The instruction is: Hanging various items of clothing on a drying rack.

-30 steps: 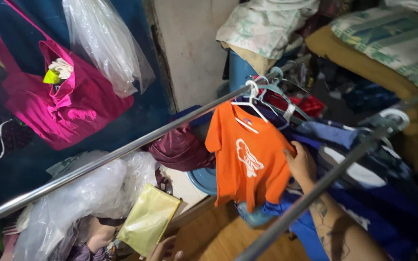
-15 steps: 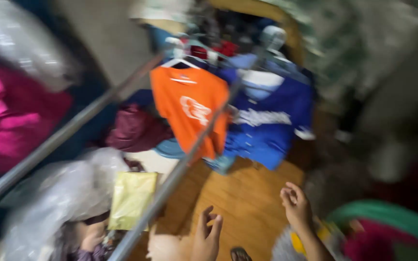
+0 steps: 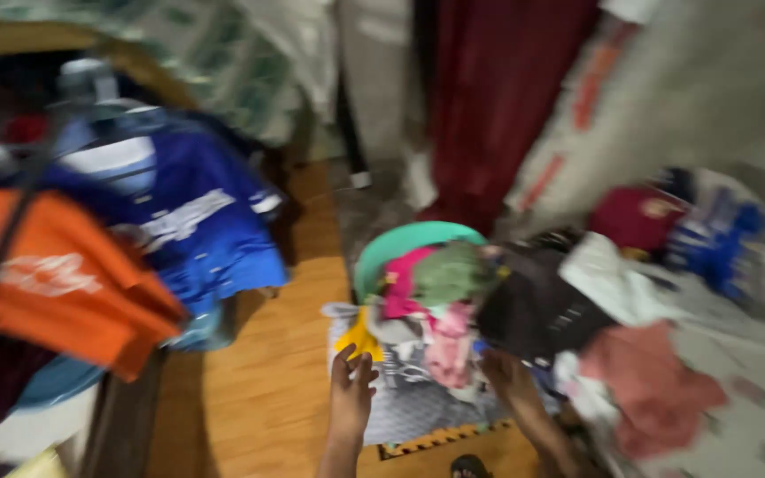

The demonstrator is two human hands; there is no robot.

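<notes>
Hands (image 3: pixel 427 385) reaching into heaped clothes pile (image 3: pixel 489 310); blur hides axis.

Orange T-shirt (image 3: pixel 55 279) hanging at left edge, pale print on front. Blue jersey (image 3: pixel 197 235) just beside it, white band across chest, on a hanger. Wooden floor (image 3: pixel 267 389) below both. Dark red curtain (image 3: pixel 489 97) at top centre, pale cloth (image 3: pixel 666 97) draped to its right. Pinkish-red garment (image 3: pixel 652 385) lying at lower right. Blue-and-white bundle (image 3: pixel 719 243) at far right, blurred.
</notes>
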